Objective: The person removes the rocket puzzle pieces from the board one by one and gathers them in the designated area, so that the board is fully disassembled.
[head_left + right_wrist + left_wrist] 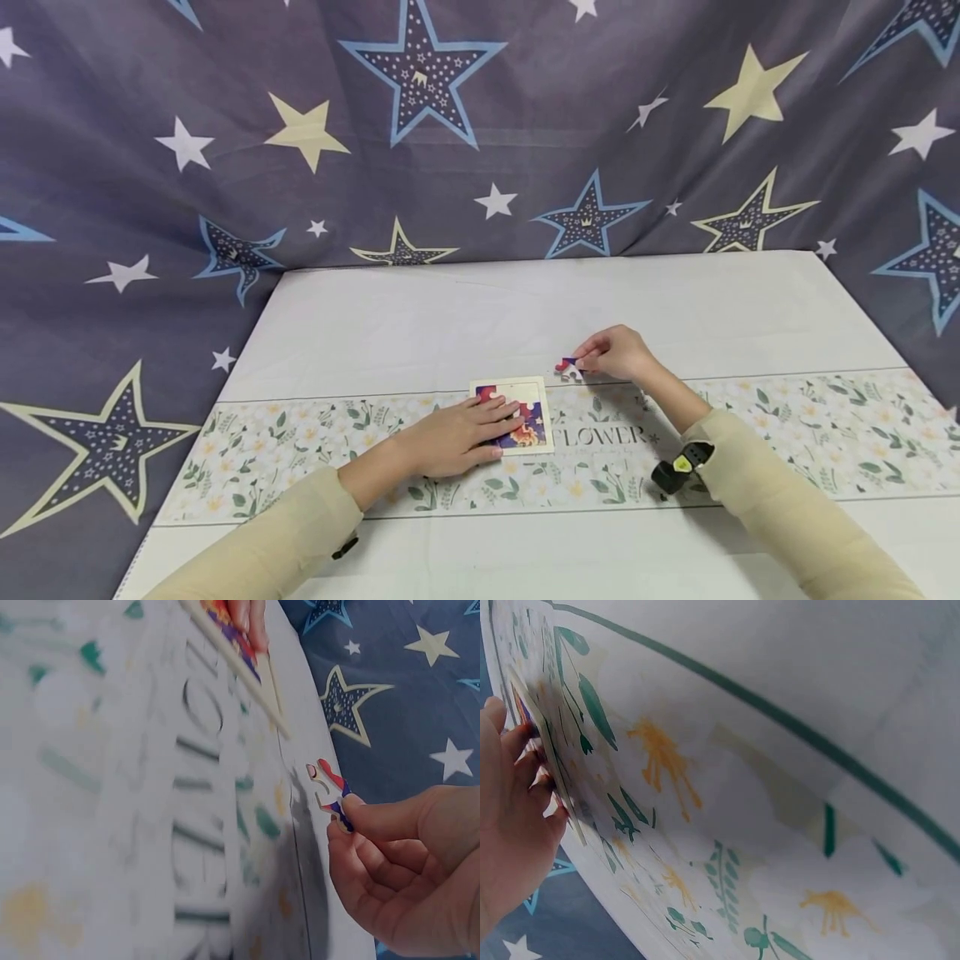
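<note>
Nearest, the forearms are covered by beige sleeves (pixel 787 508), and a dark wrist device (pixel 682 463) is worn at the right cuff. With the puzzle board (pixel 528 390) taken as the clock's centre, the left hand (pixel 457 433) is brought in from about 8 o'clock, its fingers extended over the printed picture and nothing gripped. The board is laid flat on a floral band (pixel 300 429); FLOWER (pixel 609 436) is printed there at about 3 o'clock. Toward the board's 12 o'clock edge, a pale unfilled patch is seen. At 2 o'clock, apart from the board, a notched puzzle piece (pixel 569 369) is pinched between thumb and fingertips of the right hand (pixel 617 354). The piece would best be turned until outline and colours are matched, then lowered level and pressed gently, with the board steadied. Beyond, at 12 o'clock, the white tabletop (pixel 450 317) is backed by a star-printed curtain (pixel 525 108).
</note>
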Demonstrator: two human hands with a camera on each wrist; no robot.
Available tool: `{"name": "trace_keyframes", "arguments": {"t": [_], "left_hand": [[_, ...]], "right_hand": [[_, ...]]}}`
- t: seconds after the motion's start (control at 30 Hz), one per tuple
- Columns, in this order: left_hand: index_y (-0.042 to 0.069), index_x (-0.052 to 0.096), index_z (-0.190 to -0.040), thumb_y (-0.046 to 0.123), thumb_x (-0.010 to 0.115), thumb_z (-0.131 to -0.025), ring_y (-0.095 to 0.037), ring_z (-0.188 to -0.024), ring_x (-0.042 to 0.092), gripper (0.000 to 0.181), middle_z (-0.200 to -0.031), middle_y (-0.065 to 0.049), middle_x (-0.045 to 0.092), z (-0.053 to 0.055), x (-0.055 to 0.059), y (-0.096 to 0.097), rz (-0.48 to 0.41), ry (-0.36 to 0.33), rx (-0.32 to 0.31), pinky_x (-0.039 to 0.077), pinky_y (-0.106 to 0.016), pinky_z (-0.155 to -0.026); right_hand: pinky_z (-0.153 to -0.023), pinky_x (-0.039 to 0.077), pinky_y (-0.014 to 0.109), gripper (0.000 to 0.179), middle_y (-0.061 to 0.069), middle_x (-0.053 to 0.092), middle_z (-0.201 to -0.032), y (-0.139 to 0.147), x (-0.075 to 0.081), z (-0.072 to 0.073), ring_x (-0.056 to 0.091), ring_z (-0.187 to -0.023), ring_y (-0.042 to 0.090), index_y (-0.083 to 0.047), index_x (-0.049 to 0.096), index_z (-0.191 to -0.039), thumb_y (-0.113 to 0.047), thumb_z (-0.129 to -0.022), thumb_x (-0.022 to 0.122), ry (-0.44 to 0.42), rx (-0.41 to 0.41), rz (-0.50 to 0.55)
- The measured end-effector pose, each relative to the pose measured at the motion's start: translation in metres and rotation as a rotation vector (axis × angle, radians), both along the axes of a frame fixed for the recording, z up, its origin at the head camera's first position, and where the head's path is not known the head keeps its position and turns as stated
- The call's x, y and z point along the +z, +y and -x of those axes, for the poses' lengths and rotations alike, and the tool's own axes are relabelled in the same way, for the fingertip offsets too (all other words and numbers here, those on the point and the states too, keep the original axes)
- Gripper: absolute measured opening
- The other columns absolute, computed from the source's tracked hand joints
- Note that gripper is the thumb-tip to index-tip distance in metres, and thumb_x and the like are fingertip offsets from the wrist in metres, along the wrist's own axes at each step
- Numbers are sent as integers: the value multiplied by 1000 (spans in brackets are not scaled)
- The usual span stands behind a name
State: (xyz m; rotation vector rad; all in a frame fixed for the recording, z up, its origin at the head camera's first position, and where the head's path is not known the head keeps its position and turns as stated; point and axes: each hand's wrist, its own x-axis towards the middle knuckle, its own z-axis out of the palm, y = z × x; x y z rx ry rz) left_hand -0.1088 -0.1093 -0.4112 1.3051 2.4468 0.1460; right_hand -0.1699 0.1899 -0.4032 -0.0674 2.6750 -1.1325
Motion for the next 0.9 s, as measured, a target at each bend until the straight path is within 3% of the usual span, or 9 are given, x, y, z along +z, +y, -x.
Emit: {"name": "trace_keyframes", "arguments": {"t": [0.43, 0.9], "left_hand": [[27, 22, -154, 44, 30, -104, -15, -152, 15, 53, -163, 6, 16, -1, -2, -1, -19, 19, -4, 14, -39, -126], [26, 24, -154, 42, 33, -104, -16, -151, 17, 53, -162, 5, 18, -1, -1, -1, -32, 3, 7, 15, -40, -125]], "right_hand": [[-56, 47, 23, 15, 11, 73, -79, 40, -1, -7, 58, -60, 12, -1, 76, -93, -13, -85, 71, 28, 59, -122], [-53, 42, 25, 12, 10, 73, -77, 47, 0, -10, 53, -60, 13, -3, 77, -90, -12, -85, 70, 71, 71, -202]]}}
